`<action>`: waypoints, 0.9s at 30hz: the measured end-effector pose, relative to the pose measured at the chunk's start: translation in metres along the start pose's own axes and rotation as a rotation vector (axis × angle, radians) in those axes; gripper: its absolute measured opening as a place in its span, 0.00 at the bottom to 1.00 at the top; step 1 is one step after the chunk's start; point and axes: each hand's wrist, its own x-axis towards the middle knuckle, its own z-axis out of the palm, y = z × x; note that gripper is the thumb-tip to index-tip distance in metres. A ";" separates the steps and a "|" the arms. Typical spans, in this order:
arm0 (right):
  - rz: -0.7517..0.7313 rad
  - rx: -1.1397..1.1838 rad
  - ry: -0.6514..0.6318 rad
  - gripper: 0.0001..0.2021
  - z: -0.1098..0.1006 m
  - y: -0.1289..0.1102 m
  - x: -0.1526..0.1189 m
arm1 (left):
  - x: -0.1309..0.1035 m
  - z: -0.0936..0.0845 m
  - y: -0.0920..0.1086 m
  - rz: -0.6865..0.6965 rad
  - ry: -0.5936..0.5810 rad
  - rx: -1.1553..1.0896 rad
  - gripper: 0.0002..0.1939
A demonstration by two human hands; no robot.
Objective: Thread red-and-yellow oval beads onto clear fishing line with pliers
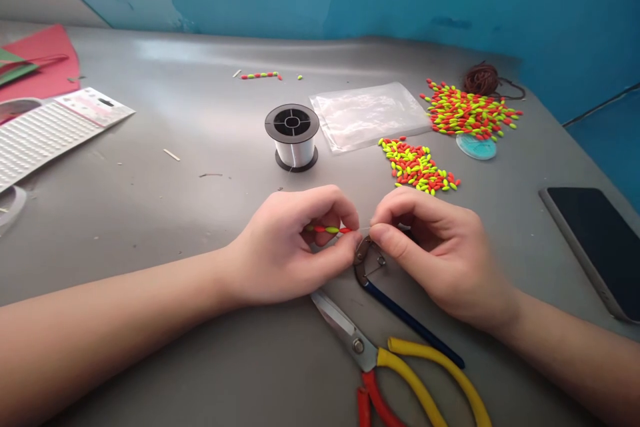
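Observation:
My left hand is closed in a pinch on a short string of red and yellow-green oval beads. Across a small gap, my right hand pinches a thin clear line that runs from the beads. Below the right hand lie pliers with dark blue handles, their head partly covered by the fingers. Scissors with red and yellow handles rest on the table in front, blade tip by the left wrist. Beyond the hands stands a black spool of clear line.
Two heaps of loose beads, a nearer heap and a farther heap, lie right of a clear plastic bag. Brown yarn and a turquoise disc sit beside them. A phone lies right; a white card lies left.

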 end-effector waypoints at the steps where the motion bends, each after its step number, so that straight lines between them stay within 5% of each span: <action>1: 0.006 0.008 0.006 0.06 0.000 0.000 0.000 | 0.000 0.000 0.000 0.000 0.005 0.003 0.03; 12: 0.031 0.042 0.030 0.06 0.000 -0.001 0.000 | 0.000 0.001 0.004 0.012 0.052 0.005 0.09; 27: -0.017 0.020 -0.034 0.06 0.003 -0.003 -0.003 | -0.001 0.000 0.001 0.098 0.008 0.084 0.03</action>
